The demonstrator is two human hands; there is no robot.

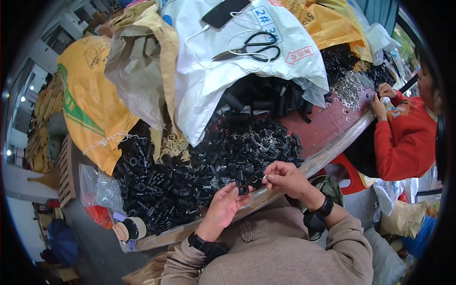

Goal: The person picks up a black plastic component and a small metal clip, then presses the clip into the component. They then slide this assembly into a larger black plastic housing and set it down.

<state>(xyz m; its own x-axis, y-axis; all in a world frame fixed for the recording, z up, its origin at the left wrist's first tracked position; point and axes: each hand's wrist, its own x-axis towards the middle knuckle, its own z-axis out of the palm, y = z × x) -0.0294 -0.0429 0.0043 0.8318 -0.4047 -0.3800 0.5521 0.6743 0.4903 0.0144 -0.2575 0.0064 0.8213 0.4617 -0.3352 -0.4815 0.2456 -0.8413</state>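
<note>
My left hand [222,207] is closed around a small black plastic part [242,189], held up over the table's near edge. Just right of it, my right hand [289,180] pinches a tiny pale piece [265,177] between thumb and fingertips; its exact kind is too small to make out. The two hands are close, with a narrow gap between the black part and the pale piece. Beyond them spreads a heap of small black plastic parts [190,178], with little silvery metal pieces mixed in. Dark bands circle both of my wrists.
A white woven sack [199,90] spills black tubes [237,102]; scissors [251,52], a phone [225,13] and a white cable lie on it. Yellow sacks [90,90] stand left. A tape roll [134,228] sits at the left corner. At right, a person in red [403,137] handles small parts.
</note>
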